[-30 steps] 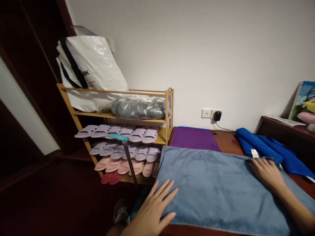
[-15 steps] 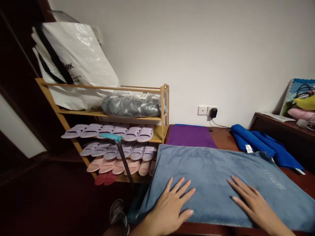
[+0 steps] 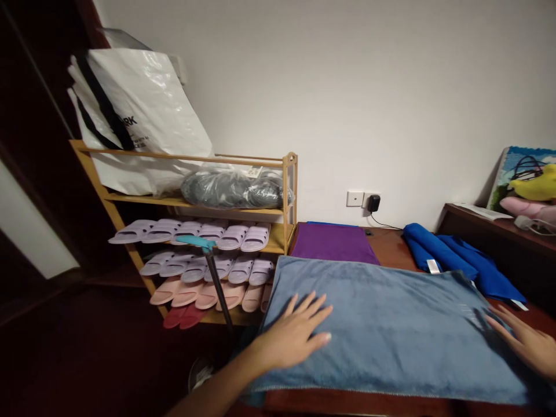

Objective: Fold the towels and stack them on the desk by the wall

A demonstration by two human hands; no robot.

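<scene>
A grey-blue towel (image 3: pixel 391 330) lies spread over the dark red tabletop, with faint lettering near its right end and slight wrinkles there. My left hand (image 3: pixel 295 333) rests on the towel's left part, fingers spread, palm down. Over at the right end, my right hand (image 3: pixel 525 341) is on or just above the cloth, fingers stretched out and partly cut off by the frame edge. Behind the towel lies a folded purple cloth (image 3: pixel 334 242). Two rolled blue cloths (image 3: pixel 443 255) with white tags sit at the back right.
On the left stands a wooden shoe rack (image 3: pixel 289 202) with several slippers (image 3: pixel 234 237), a white bag (image 3: pixel 147 104) and a plastic-wrapped grey bundle (image 3: pixel 234 186). A blue-topped pole (image 3: pixel 219 284) leans before it. A black plug (image 3: pixel 373 202) is in the wall socket.
My right hand has slid right, from the towel's middle right to its far right end. My left hand has moved slightly up and left, staying on the towel. The view has shifted slightly.
</scene>
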